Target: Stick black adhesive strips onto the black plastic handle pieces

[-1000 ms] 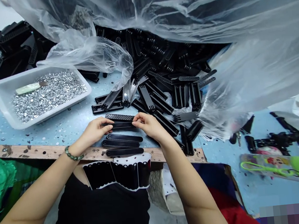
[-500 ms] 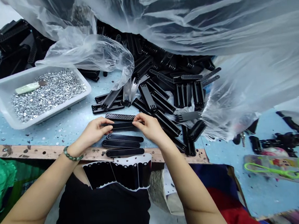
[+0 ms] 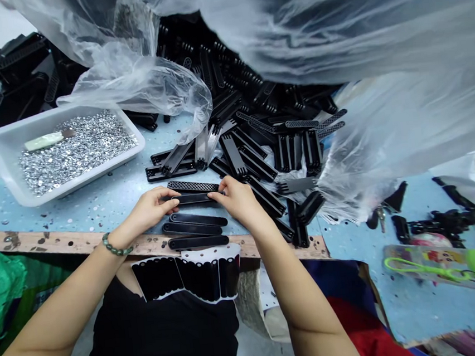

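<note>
Black strip [image 3: 193,198] lies crosswise between the two hands, just above the table's wooden front edge [image 3: 143,242]. Left hand [image 3: 151,208] pinches its left end, thumb on the near side, fingers on the far side. Right hand [image 3: 236,197] pinches its right end, thumb tip on top. Both grips closed on the strip.

Patterned strip [image 3: 192,186] lies just beyond it, roughly parallel; its right end is close to the right fingers, can't tell if touching. Three plain strips [image 3: 199,241] lie on the near side, nearest one on the wooden edge.

Hidden: both ends of the held strip, under fingertips; its underside too. Right fingertips partly behind the thumb, hard to separate. Pile of black parts [image 3: 232,153] beyond the right hand runs back under clear plastic sheeting [image 3: 375,36], far portion too dark to tell pieces apart. White tray [image 3: 3,161] at left holds small shiny metal bits [image 3: 87,150], too tiny to identify. Green-capped bottle [image 3: 443,262] cut off at right border.
</note>
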Tool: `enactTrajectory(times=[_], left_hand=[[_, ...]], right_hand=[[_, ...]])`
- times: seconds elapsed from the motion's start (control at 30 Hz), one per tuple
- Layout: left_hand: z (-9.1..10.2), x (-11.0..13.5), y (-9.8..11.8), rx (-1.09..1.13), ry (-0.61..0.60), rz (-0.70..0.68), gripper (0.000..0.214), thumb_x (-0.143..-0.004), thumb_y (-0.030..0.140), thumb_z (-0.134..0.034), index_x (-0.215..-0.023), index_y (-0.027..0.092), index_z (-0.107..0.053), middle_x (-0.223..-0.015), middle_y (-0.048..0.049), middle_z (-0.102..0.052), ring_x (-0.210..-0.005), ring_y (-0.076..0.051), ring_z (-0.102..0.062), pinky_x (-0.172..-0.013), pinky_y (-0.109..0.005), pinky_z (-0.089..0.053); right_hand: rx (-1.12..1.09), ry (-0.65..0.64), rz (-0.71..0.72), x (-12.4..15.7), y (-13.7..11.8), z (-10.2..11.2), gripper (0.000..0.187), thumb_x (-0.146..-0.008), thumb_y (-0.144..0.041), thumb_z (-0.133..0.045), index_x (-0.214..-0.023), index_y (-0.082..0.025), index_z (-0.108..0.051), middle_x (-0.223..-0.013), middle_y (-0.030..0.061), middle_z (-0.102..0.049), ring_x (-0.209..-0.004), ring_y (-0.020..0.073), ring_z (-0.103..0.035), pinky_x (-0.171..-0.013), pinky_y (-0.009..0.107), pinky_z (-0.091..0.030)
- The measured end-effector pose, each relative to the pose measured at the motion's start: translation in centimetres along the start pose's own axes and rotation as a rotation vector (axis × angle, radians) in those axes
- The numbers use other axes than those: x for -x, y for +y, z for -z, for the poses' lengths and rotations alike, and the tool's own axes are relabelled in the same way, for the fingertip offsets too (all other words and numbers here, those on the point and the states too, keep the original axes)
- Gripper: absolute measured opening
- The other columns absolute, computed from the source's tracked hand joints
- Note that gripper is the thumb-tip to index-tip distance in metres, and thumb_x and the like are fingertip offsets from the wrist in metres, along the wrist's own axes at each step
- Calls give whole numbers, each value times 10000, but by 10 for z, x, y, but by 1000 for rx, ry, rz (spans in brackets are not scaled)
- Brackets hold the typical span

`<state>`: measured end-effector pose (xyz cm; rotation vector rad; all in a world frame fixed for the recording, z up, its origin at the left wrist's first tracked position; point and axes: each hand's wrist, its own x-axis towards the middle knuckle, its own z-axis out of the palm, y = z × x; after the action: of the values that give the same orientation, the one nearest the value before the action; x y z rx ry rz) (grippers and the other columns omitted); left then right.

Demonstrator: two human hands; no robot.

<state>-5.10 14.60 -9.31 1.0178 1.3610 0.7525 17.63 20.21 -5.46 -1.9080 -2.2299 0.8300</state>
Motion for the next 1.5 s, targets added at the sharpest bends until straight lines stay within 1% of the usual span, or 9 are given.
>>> enactTrajectory(times=[0.13,0.33,0.47,0.6,0.83,1.0,1.13,1.3,1.5], left_hand=[[-1,0,0,12,9,37,349,-789,293,-660,-1068,85,-639,-785,-75,-686,-733,-155,-668,-767,-313,-533],[-1,1,-2,-34,35,-46,403,-751,373,-672,-1039,92,-652,-915,-93,-685,-725,-151,-651,-759,-321,-531],[-1,2,-4,-33,34,-41,416,-748,396,-660,-1031,92,-652,-930,-91,-669,-758,-159,-660,-755,-312,-537],[4,-1,-8,-190,42,-65,445,-779,458,-636,-1075,129,-678,-895,-77,-671,-722,-155,-646,-720,-302,-521],[-2,50,27,-572,292,-411,408,-889,487,-544,-1145,185,-646,-1131,-73,-620,-765,-112,-592,-724,-262,-492],[-58,94,28,-746,-237,-644,348,-929,406,-518,-1176,177,-607,-1106,-75,-634,-1032,-193,-565,-906,-332,-484],[-92,98,12,-853,-340,-548,254,-930,318,-520,-1102,162,-623,-1057,-76,-626,-993,-212,-550,-887,-361,-459],[-86,91,9,-674,-340,-387,307,-962,362,-460,-806,146,-612,-819,-35,-601,-769,-127,-540,-711,-253,-409],[-70,97,5,-453,-451,-405,275,-992,320,-395,-915,157,-604,-949,-38,-609,-869,-112,-558,-796,-224,-427]], right_hand=[[236,198,57,12,0,-2,427,-815,-491,-681,-1069,-155,-614,-896,107,-631,-835,250,-590,-728,354,-450],[347,284,654,41,-14,-33,435,-925,-452,-541,-1325,-285,-581,-1478,124,-390,-1340,337,-359,-1058,547,-355],[379,343,449,49,6,-32,364,-960,-383,-490,-1281,-269,-617,-1506,120,-377,-1390,391,-296,-1033,639,-340],[69,493,334,86,43,-11,337,-975,-322,-443,-1199,-153,-631,-1365,179,-516,-1277,306,-482,-1037,523,-416],[-344,169,63,167,74,-42,471,-914,-372,-558,-1342,-197,-468,-1236,137,-620,-1099,237,-627,-858,403,-551],[-468,225,52,176,66,-67,410,-863,-307,-632,-1249,-207,-537,-1086,91,-671,-967,211,-661,-877,399,-546],[-611,321,104,183,56,-71,320,-867,-235,-638,-1172,-235,-539,-975,44,-678,-878,171,-675,-804,334,-568],[-344,646,350,188,34,-76,327,-813,-89,-667,-1090,-247,-598,-1018,67,-653,-963,198,-637,-841,376,-545],[-485,521,339,182,11,-76,301,-875,-115,-608,-1155,-223,-638,-1051,82,-675,-981,191,-646,-846,357,-558]])
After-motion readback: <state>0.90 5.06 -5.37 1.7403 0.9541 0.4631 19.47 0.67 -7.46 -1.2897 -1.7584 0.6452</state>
